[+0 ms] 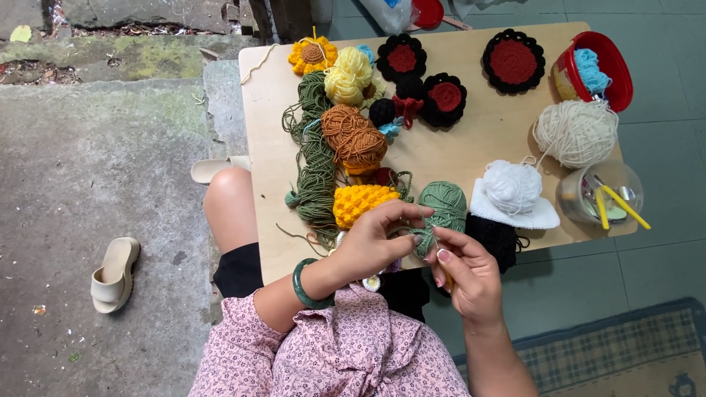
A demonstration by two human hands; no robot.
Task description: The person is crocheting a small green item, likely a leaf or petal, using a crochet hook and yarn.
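Crochet work is in progress at the near edge of the surface [456, 158], and it looks to be at an early stage. The left hand [371, 246] has its fingers pinched together on a small green piece of yarn work [421, 246], which is held just in front of the green yarn ball [443, 204]. The right hand [467, 272] has its fingers closed on a thin crochet hook [441, 259] with a yellow handle, its tip at the green piece. Finished pieces already lie on the surface: three black and red rounds [512, 60] at the far edge, a yellow flower [312, 54] at the far left corner, and a yellow textured piece [360, 201] near the hands. The green piece is small, so I judge most of its stitches remain.
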